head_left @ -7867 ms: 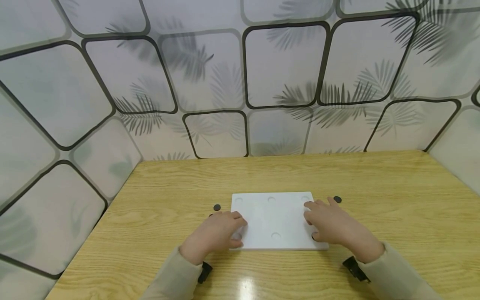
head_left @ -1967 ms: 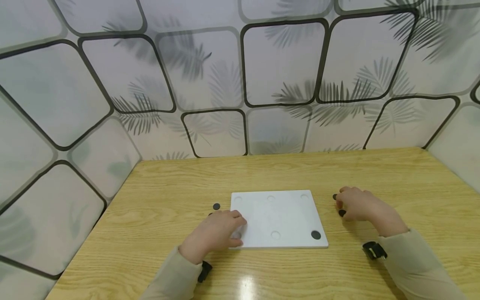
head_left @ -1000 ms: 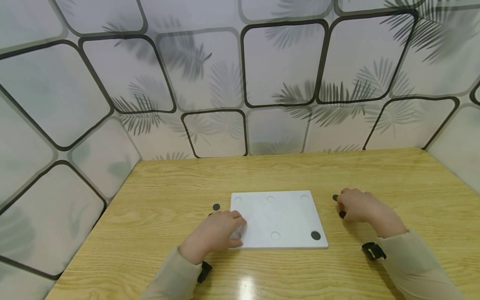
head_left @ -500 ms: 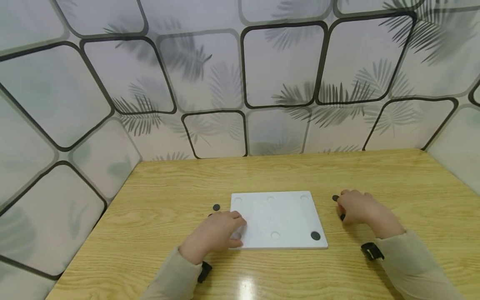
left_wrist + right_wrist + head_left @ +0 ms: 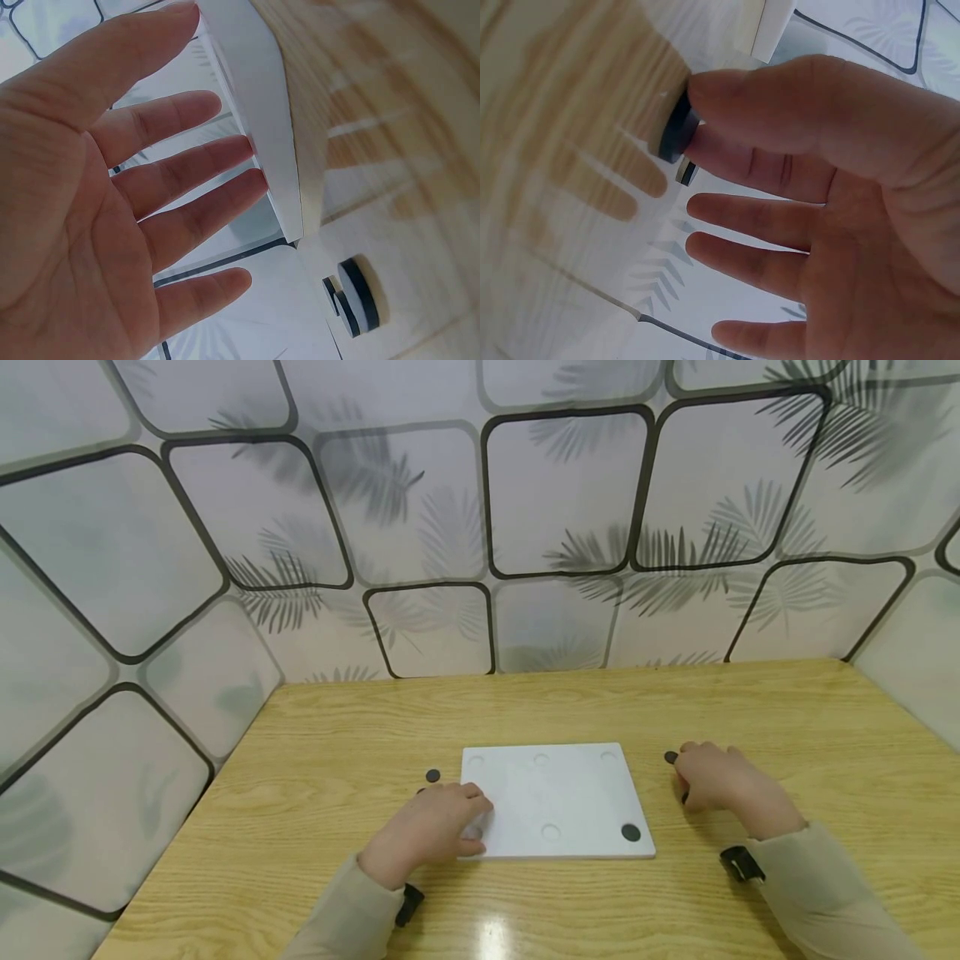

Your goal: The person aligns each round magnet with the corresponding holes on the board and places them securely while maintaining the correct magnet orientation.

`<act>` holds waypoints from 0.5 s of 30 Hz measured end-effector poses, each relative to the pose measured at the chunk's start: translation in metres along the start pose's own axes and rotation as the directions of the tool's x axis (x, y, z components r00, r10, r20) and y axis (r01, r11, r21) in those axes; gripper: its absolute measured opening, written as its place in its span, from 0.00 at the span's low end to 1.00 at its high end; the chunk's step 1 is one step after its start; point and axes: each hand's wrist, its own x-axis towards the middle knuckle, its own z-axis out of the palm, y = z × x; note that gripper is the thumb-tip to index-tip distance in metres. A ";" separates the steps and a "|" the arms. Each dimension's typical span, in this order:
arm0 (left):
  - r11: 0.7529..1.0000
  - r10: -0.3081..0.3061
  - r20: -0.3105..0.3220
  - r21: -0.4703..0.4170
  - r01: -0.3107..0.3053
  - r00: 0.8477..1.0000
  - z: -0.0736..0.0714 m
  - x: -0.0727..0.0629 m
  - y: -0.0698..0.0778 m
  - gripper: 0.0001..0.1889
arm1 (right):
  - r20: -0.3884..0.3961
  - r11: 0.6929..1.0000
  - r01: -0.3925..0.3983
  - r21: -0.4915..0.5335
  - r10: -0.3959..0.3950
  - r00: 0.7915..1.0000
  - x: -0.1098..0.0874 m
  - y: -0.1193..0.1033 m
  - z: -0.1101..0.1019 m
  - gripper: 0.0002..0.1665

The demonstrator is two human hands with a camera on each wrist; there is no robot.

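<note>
A white board (image 5: 562, 793) with shallow round recesses lies on the wooden table. One black disc (image 5: 631, 832) sits in its near right recess. My left hand (image 5: 429, 820) rests at the board's left edge; the left wrist view shows its fingers (image 5: 202, 154) extended, fingertips right at the board's side. To the right of the board, my right hand (image 5: 718, 781) pinches a small black disc (image 5: 676, 131) between thumb and index finger, close over the table. Another black disc (image 5: 671, 757) lies just beyond this hand's fingers.
Left of the board lie a black disc (image 5: 432, 775) and a second one (image 5: 421, 791) partly hidden by the left hand. Behind the wooden table (image 5: 360, 718) stands a leaf-patterned backdrop (image 5: 562, 493), with side panels left and right.
Since the oldest frame, the right hand has left the board's near right corner, where a disc now shows, and moved right to another disc. Lately it has shifted slightly nearer. The left hand stays put.
</note>
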 end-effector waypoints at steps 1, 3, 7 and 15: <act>1.000 0.002 -0.003 0.002 -0.002 1.000 0.000 0.000 0.000 0.21 | 0.001 1.000 -0.002 -0.001 0.002 1.000 0.000 0.000 0.000 0.14; 1.000 0.004 -0.006 0.003 -0.004 1.000 0.001 0.000 0.000 0.21 | 0.002 1.000 -0.003 -0.006 0.003 1.000 0.000 0.000 0.001 0.14; 1.000 0.008 -0.009 0.003 -0.008 1.000 0.001 0.000 -0.001 0.21 | 0.015 1.000 -0.008 -0.022 0.008 1.000 0.000 -0.001 0.001 0.12; 1.000 0.011 -0.013 0.004 -0.011 1.000 0.001 0.000 -0.001 0.21 | 0.016 0.998 -0.023 -0.054 0.023 1.000 0.000 -0.004 0.000 0.13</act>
